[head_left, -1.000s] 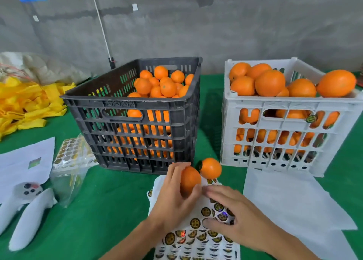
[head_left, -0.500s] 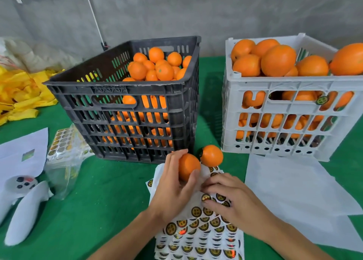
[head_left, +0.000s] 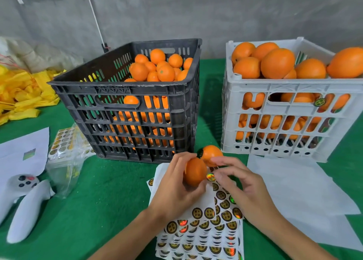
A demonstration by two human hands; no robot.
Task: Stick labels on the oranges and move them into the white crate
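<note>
Since the earlier frame, right hand had lifted off the label sheet, pinching a label beside the orange gripped by left hand. Risk: label creasing or folding before contact.

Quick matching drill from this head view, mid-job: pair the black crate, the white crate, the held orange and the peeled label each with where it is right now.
Things:
1. black crate
2. white crate
3. held orange
4. peeled label

Places:
A. pinched at the right hand's fingertips, next to the orange
B. on the green cloth, right of the other crate, heaped above its rim
C. in the left hand's grip, above the label sheets
D. on the green cloth, left of the other crate, oranges piled at its back right

Pairs: 1-D, 2-B, 3-C, 4-A
</note>
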